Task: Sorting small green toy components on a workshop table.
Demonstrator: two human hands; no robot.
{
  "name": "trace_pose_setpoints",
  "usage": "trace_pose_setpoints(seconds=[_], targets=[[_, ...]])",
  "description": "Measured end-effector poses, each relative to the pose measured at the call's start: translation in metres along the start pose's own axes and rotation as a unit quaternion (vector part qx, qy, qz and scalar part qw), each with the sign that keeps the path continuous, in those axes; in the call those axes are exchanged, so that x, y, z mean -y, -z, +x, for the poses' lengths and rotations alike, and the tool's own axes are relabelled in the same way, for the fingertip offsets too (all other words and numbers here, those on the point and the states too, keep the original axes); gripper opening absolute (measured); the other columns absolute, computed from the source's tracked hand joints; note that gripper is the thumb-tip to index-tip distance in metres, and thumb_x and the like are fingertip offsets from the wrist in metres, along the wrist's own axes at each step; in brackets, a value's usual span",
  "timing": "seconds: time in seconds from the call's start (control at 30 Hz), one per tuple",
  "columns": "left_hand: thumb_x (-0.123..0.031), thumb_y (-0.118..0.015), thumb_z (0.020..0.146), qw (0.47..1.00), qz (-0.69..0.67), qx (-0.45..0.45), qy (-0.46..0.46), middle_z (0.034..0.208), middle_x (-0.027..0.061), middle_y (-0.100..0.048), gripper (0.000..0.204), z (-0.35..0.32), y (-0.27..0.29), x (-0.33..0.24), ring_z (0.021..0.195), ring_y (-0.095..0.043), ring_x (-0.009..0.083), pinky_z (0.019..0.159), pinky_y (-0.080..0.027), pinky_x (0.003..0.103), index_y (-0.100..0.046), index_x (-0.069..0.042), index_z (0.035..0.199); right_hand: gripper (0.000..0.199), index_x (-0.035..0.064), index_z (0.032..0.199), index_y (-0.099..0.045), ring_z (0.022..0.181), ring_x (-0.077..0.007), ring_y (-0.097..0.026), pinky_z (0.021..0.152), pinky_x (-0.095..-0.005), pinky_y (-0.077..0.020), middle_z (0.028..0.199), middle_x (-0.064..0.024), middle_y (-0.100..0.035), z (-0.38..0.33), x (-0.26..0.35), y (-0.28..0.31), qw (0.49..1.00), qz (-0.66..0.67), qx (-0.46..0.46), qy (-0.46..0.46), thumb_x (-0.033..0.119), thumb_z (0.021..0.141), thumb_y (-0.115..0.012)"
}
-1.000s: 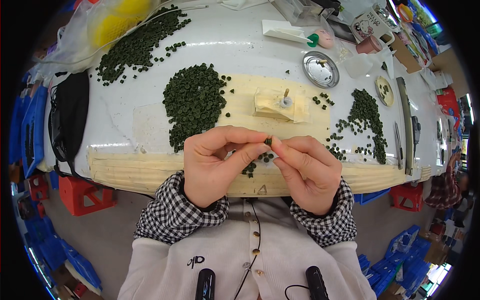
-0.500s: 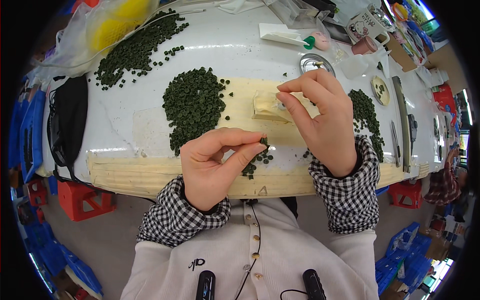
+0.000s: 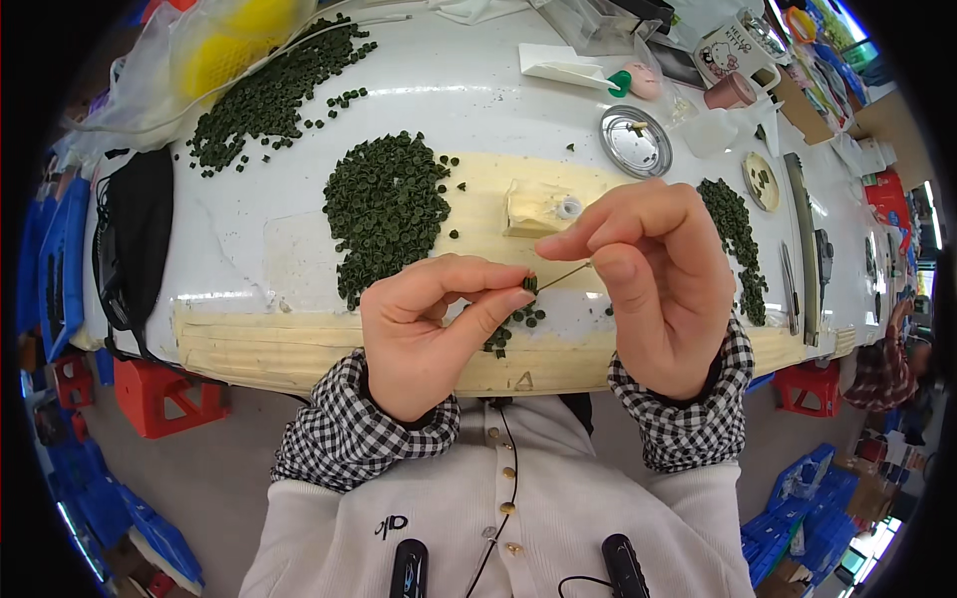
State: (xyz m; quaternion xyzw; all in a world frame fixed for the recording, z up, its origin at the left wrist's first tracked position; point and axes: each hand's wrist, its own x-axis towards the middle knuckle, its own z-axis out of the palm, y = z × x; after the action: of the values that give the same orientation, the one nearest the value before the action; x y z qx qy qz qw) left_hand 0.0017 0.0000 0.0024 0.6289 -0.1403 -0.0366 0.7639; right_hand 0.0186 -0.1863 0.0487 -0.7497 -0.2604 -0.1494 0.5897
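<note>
My left hand (image 3: 424,329) is closed in a pinch, with a small dark green rubber-like part (image 3: 529,284) at its fingertips. My right hand (image 3: 663,284) has its fingers curled and closed on a thin dark rod (image 3: 563,276). The rod slants down to the left, its far end at the green part; whether it goes into the part I cannot tell. Just beyond the hands stands a pale yellow block (image 3: 528,207) with a small white ring-shaped piece (image 3: 568,207) on it. A few loose green parts (image 3: 526,318) lie under my left fingertips.
A large heap of green parts (image 3: 384,209) lies left of the block, another (image 3: 274,95) farther back left, and a third (image 3: 733,234) at right. A round metal lid (image 3: 635,142), a shallow dish (image 3: 760,181), tweezers (image 3: 788,284) and a black pouch (image 3: 135,239) surround the work area.
My right hand has come down from over the yellow block toward my left hand, and the thin rod now shows between them. The white ring-shaped piece is uncovered. My left hand has barely moved.
</note>
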Motion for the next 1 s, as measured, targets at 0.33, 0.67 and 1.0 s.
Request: trace_pose_setpoints(seconds=[0.33,0.67,1.0], targets=[[0.009,-0.066,0.084,1.000,0.002,-0.002,-0.010,0.093,0.0102,-0.068,0.016,0.001,-0.001,-0.002,0.086,-0.064,0.0127,0.076,-0.051,0.024,-0.065,0.005,0.099,0.017,-0.0024,0.099,-0.047,0.086,-0.0166,-0.064,0.080,-0.0267,-0.0497,0.094,-0.0126,-0.058,-0.001,0.005,0.002,0.994,0.008,0.078,-0.070,0.013,0.098,-0.052],[0.010,-0.065,0.083,1.000,0.003,-0.011,-0.001,0.097,0.0133,-0.069,0.017,0.000,-0.001,-0.001,0.087,-0.065,0.0139,0.079,-0.052,0.024,-0.066,0.005,0.099,0.011,0.0005,0.086,-0.058,0.070,-0.0198,-0.063,0.062,-0.0274,-0.0514,0.079,-0.0079,-0.060,0.007,-0.013,0.000,0.978,-0.183,-0.104,0.011,0.005,0.085,-0.068],[0.010,-0.068,0.081,0.999,-0.027,-0.029,-0.003,0.098,0.0122,-0.069,0.020,-0.001,-0.001,0.001,0.089,-0.065,0.0135,0.079,-0.052,0.024,-0.068,0.005,0.100,0.015,0.0024,0.090,-0.065,0.073,-0.0266,-0.057,0.064,-0.0336,-0.0460,0.083,-0.0091,-0.060,0.005,-0.012,0.005,0.930,-0.362,-0.048,0.045,0.003,0.077,-0.072]])
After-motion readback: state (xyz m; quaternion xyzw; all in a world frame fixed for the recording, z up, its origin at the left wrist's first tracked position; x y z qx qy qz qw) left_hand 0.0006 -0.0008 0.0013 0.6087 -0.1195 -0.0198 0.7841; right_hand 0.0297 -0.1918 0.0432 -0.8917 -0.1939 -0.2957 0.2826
